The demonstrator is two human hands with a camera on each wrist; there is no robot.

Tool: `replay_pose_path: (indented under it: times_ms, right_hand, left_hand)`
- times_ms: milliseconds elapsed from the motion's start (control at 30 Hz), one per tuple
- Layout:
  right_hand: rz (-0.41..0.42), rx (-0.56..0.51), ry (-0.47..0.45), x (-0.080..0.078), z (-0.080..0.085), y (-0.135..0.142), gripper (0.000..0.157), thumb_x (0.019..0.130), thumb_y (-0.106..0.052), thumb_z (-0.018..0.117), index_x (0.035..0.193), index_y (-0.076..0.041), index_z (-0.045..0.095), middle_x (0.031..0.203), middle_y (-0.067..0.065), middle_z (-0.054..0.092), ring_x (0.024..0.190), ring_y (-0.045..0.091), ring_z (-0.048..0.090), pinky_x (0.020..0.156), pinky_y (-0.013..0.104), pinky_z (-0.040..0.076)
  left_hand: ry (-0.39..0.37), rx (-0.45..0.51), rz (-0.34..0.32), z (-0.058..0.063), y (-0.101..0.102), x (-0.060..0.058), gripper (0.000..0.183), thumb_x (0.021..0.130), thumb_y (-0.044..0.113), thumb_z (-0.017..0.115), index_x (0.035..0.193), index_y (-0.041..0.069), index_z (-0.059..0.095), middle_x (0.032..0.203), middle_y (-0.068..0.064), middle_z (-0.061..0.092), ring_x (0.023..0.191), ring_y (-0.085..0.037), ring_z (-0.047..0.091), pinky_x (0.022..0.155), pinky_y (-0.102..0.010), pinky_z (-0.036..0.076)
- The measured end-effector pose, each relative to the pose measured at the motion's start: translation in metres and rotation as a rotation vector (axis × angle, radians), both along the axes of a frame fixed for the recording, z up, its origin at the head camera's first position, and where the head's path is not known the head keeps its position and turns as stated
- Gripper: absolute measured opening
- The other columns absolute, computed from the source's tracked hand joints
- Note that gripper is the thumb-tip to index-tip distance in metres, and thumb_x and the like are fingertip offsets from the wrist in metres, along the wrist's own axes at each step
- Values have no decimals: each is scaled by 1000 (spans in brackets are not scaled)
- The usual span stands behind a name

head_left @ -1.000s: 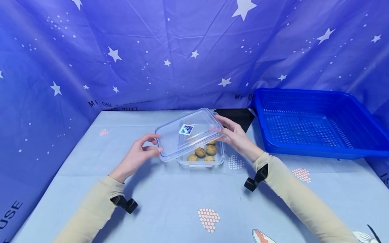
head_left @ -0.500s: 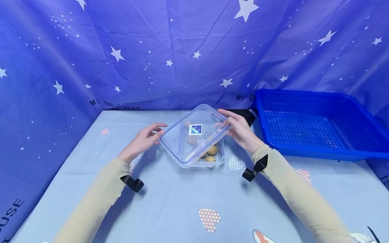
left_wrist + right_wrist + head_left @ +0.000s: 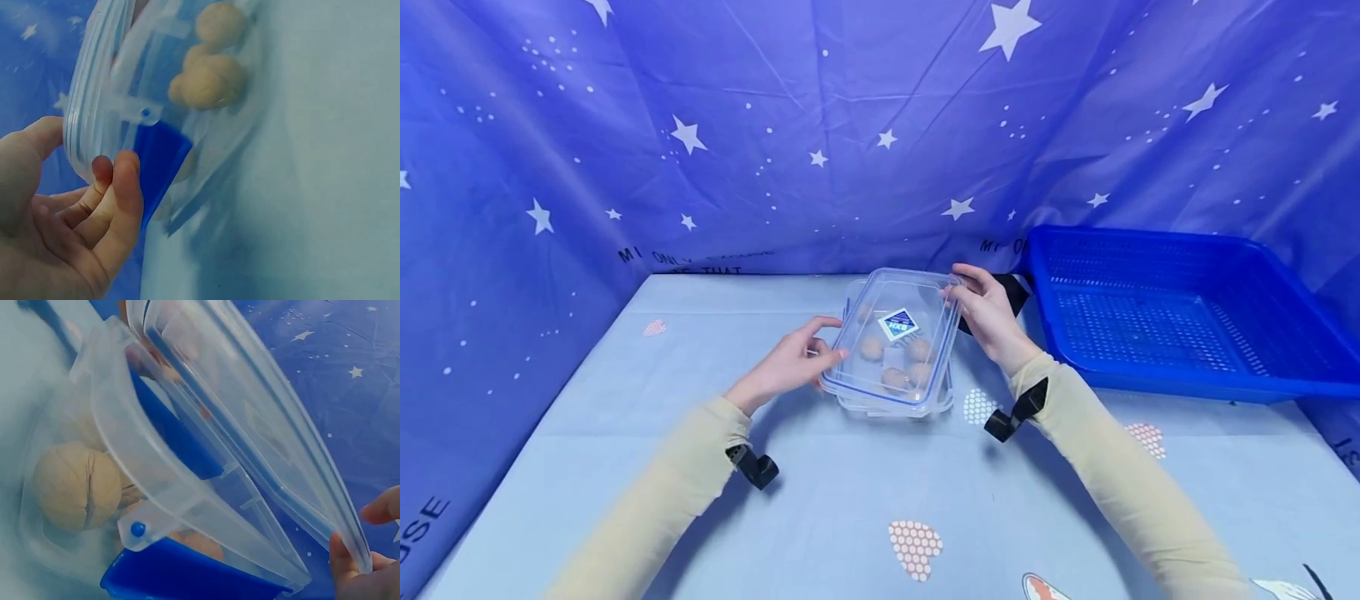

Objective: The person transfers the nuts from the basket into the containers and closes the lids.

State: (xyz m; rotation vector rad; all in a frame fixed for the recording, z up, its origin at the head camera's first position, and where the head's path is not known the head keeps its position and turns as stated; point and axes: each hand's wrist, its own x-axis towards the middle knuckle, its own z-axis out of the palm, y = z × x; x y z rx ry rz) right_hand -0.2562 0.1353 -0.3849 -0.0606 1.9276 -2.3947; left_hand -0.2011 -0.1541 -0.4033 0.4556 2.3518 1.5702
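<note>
My left hand (image 3: 792, 360) pinches the left edge of a clear plastic lid (image 3: 898, 325) with a blue-and-white sticker. At the far right corner, my right hand (image 3: 991, 319) pinches the same lid between thumb and fingers. The lid hovers slightly tilted over a clear food container (image 3: 942, 407); in the right wrist view a gap shows between lid and rim. Several walnuts (image 3: 78, 486) lie inside the container, seen through the lid from above. Blue latches (image 3: 194, 574) hang unfastened from the container's sides, one latch (image 3: 161, 159) near my left fingertips.
A blue perforated basket (image 3: 1165, 379) stands at the right back of the table. A black item (image 3: 1013, 293) lies behind my right hand. Pale blue cloth with heart prints (image 3: 916, 550) covers the table, and a starry blue curtain (image 3: 760, 217) hangs behind it.
The lid has swung round and shifted right, from askew to nearly lined up over the container. My left hand has moved right with it, its fingers closing on the edge again.
</note>
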Motion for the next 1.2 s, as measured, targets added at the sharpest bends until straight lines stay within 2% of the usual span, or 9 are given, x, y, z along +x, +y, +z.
replay_pose_path:
  times_ms: [133,267,400,633,767,933,1033,1133,1200]
  right_hand:
    - [-1,163,70,-4,-1,-4,55,91,7,54,143,7,37,141,19,44,116,22,51,91,21,44]
    - [35,279,127,-11,-6,-4,53,92,8,51,143,8,37,143,24,42,129,29,42,103,30,40]
    - [87,398,192,-20,-10,-7,49,94,7,49,142,9,38,144,24,42,134,29,37,110,35,32]
    - [167,529,341,-28,-14,-15,46,93,12,46,139,10,41,143,25,43,136,32,36,112,38,28]
    - [182,583,306,-28,-15,-14,46,95,7,49,140,9,42,145,23,41,137,30,33,113,37,26]
    - [175,580,242,-27,-18,-12,44,97,0,52,140,7,43,146,21,41,137,29,33,112,36,27]
    - [174,589,222,-27,-21,-10,47,98,-4,52,142,7,40,148,21,38,139,30,30,113,37,26]
    - [185,584,157,-26,-24,-6,54,100,-12,52,148,4,31,149,23,33,139,34,29,113,41,27]
    - [196,581,99,-24,-24,-2,60,100,-18,52,151,0,25,150,25,30,139,36,28,112,45,28]
  left_hand:
    - [76,-68,-4,-1,7,6,62,93,18,65,146,5,34,69,-8,61,52,-21,58,54,-45,56]
    - [69,-76,10,-3,11,10,69,94,19,64,150,7,26,63,-7,61,49,-21,58,52,-44,55]
    - [66,-103,10,-4,16,13,79,94,22,65,154,9,16,61,-5,62,46,-20,58,51,-41,53]
    - [72,-140,7,-7,21,16,88,94,25,65,156,9,4,58,-4,62,45,-21,60,50,-38,53]
    - [77,-169,-1,-7,19,14,86,95,28,63,156,10,6,59,-4,62,46,-20,60,52,-35,52]
    - [151,-224,-2,-8,15,10,73,99,32,56,154,7,15,60,-4,60,50,-20,60,50,-33,50]
    - [174,-215,19,-10,13,7,65,100,32,54,153,9,24,64,-6,60,54,-22,59,52,-34,51]
    - [141,-187,47,-14,12,4,61,100,34,55,152,15,29,77,-9,62,61,-24,60,58,-35,54]
    - [89,-143,58,-17,11,2,61,99,35,56,151,19,29,93,-13,62,73,-27,63,63,-35,57]
